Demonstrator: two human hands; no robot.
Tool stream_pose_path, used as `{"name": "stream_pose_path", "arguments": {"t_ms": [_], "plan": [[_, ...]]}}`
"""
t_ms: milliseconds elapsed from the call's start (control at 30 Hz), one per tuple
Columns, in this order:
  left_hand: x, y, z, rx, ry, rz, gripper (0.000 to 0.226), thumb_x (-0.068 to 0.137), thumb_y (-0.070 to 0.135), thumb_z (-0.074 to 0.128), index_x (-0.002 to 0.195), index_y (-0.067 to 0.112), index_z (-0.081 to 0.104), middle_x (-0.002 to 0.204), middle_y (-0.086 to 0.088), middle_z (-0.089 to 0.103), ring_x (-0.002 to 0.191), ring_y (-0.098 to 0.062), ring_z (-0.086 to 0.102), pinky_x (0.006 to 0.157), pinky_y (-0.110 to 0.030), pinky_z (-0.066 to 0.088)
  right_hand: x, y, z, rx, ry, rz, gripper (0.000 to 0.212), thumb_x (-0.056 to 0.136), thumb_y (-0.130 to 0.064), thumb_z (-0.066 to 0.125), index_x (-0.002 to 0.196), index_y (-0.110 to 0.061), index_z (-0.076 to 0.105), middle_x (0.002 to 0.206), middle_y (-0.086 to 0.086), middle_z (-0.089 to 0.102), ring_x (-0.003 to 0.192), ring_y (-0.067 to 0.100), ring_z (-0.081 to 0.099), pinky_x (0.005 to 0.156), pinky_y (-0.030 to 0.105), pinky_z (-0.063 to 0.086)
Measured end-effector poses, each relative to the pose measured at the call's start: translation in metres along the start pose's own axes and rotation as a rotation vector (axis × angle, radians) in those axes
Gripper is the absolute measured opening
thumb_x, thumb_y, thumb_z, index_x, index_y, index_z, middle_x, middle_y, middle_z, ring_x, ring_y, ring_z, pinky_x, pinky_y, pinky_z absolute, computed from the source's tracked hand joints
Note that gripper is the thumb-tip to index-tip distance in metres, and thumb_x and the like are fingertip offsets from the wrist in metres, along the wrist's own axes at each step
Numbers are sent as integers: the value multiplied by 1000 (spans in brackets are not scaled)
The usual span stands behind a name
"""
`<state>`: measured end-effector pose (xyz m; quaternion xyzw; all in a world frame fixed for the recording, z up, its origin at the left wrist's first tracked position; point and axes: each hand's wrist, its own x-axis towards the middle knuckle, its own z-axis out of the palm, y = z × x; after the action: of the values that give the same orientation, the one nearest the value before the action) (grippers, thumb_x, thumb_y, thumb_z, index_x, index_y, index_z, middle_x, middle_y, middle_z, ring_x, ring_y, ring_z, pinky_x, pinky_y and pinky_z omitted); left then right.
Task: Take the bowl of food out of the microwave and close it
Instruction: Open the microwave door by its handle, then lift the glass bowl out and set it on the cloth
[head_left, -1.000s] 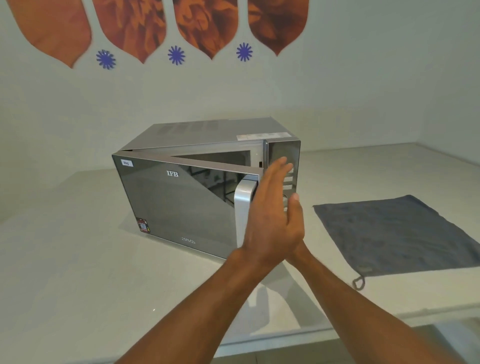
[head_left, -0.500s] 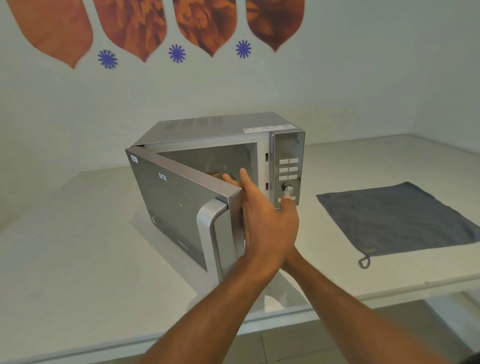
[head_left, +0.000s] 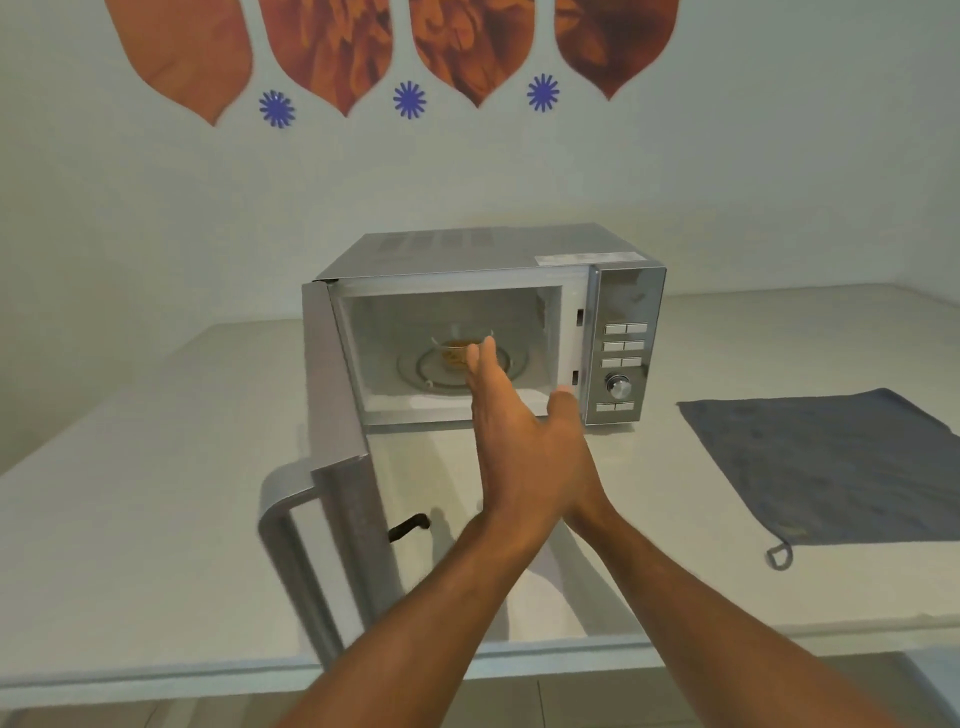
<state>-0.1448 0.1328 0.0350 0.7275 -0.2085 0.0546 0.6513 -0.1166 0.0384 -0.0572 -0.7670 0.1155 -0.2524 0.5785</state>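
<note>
The silver microwave stands on the white counter with its door swung wide open toward me. Inside, on the glass turntable, sits a small clear bowl holding brownish food. My left hand is stretched flat in front of the cavity opening, fingers straight and apart, holding nothing; its fingertips overlap the bowl's right side in view. My right hand lies behind the left one, and only its wrist and heel show, so its fingers are hidden.
A grey cloth with a hanging loop lies flat on the counter to the right of the microwave. The door's handle juts out near the counter's front edge. A wall with orange decorations stands behind.
The door has swung from nearly shut to fully open, exposing the bowl. My left hand has left the door edge and moved forward to the cavity opening.
</note>
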Motion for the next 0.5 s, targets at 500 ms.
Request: {"name": "stream_pose_path", "arguments": {"t_ms": [500], "plan": [[145, -106, 30, -95, 373, -293, 19, 92, 18, 55, 107, 29, 60, 99, 7, 66, 89, -10, 61, 67, -24, 45, 121, 21, -17, 14, -25, -9, 36, 96, -15, 55, 131, -18, 58, 128, -2, 64, 114, 10, 59, 95, 23, 49]]}}
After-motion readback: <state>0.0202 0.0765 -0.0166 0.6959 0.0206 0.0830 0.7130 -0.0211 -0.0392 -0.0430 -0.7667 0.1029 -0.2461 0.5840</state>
